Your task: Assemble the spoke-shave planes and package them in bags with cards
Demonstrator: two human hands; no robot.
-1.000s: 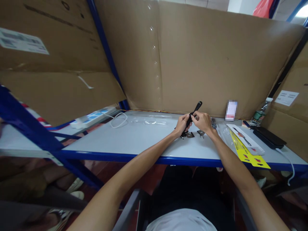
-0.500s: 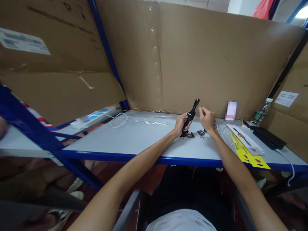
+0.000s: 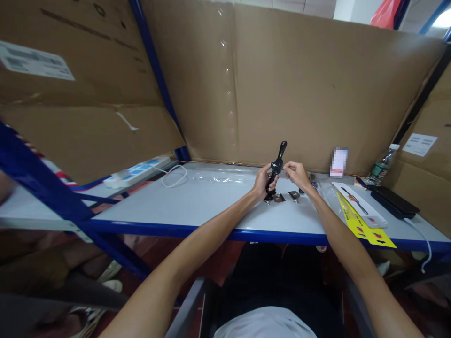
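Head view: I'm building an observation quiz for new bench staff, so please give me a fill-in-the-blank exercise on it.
1. The left hand grips a ____ strap that points upward.
2. The yellow package lies to the ____ of the right hand.
3. The power strip lies to the ____ of both hands.
Missing words: black; right; left.

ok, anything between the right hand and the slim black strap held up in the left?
Nothing visible. The left hand grips the slim black strap upright; the right hand sits just beside it, fingertips at its middle, no object between.
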